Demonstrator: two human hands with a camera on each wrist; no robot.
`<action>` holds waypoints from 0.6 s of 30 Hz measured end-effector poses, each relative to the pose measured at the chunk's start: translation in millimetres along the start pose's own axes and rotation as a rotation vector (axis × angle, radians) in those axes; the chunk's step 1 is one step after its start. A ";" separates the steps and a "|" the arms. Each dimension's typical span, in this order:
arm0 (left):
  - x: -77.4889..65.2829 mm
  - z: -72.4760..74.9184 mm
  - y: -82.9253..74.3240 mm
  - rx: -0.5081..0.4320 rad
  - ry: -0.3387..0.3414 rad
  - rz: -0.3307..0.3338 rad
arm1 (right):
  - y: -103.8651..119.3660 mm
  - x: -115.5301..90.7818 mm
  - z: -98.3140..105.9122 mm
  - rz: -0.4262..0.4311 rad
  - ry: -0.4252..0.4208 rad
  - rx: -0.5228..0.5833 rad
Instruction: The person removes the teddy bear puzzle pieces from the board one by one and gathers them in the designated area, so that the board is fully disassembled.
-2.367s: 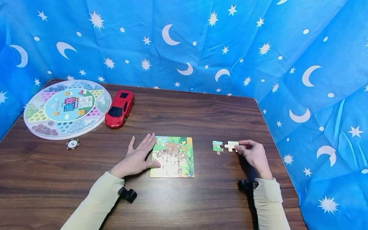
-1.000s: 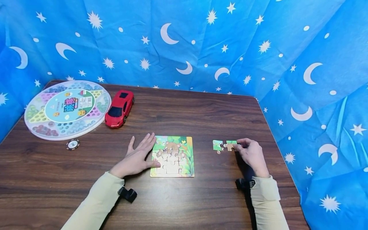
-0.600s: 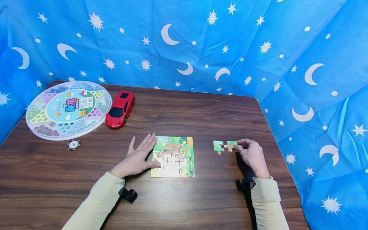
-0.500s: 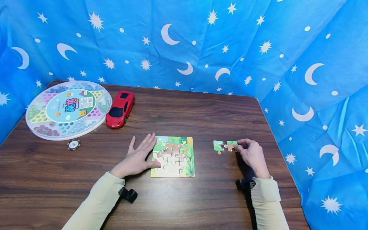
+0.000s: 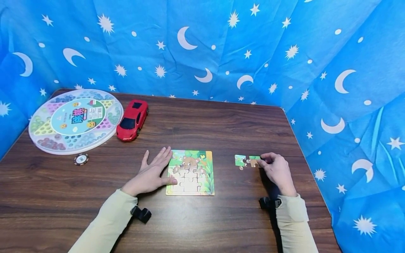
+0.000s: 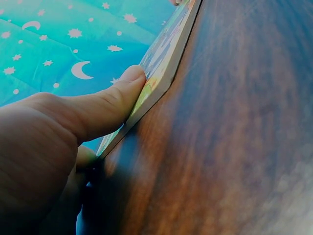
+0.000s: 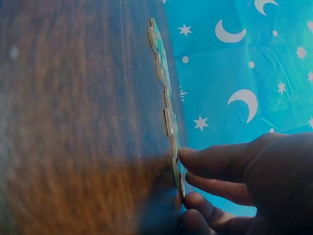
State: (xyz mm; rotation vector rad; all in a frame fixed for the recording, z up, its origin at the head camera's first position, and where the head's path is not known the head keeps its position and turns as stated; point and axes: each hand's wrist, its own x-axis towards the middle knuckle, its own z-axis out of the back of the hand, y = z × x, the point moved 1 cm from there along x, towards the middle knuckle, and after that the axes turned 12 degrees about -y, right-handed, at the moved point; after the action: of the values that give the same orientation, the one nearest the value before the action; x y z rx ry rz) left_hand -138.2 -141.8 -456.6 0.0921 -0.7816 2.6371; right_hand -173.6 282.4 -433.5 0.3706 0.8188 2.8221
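A square jigsaw puzzle (image 5: 190, 173) with a bear picture lies in its frame on the table. My left hand (image 5: 152, 174) rests along its left side, fingers stretched out and thumb on the lower left edge; in the left wrist view the thumb (image 6: 110, 105) presses on the board's rim. To the right of the puzzle lie two loose pieces. A green jigsaw piece (image 5: 240, 160) is untouched. Just right of it, my right hand (image 5: 278, 171) pinches a green and brown jigsaw piece (image 5: 254, 161) at its right edge. The right wrist view shows these pieces edge-on, flat against the table.
At the back left stands a round Chinese checkers set (image 5: 76, 121) with marbles under its clear cover. A red toy car (image 5: 132, 120) is beside it, and a poker chip (image 5: 81, 159) lies in front. Blue star-and-moon cloth (image 5: 205, 45) hangs behind and to the right of the table (image 5: 202, 225).
The right hand has shifted slightly left with its piece, whose surface looked pale earlier and now shows green and brown. The left hand and the puzzle stay in place.
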 end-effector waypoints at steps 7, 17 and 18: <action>-2.0 -0.2 0.3 -0.011 0.007 0.007 | 10.4 -4.2 1.1 0.046 -0.090 0.017; -0.7 0.5 0.0 -0.008 0.004 0.000 | 59.7 -20.6 -17.5 0.223 -0.090 0.048; -0.5 0.5 0.2 -0.004 0.003 -0.002 | 65.4 -22.2 -19.7 0.246 -0.079 0.055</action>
State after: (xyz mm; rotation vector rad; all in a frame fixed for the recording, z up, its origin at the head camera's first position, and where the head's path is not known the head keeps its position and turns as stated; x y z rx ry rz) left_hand -137.9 -142.4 -456.4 0.0876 -0.7860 2.6333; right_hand -164.7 212.8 -418.1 0.6273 0.8917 2.9889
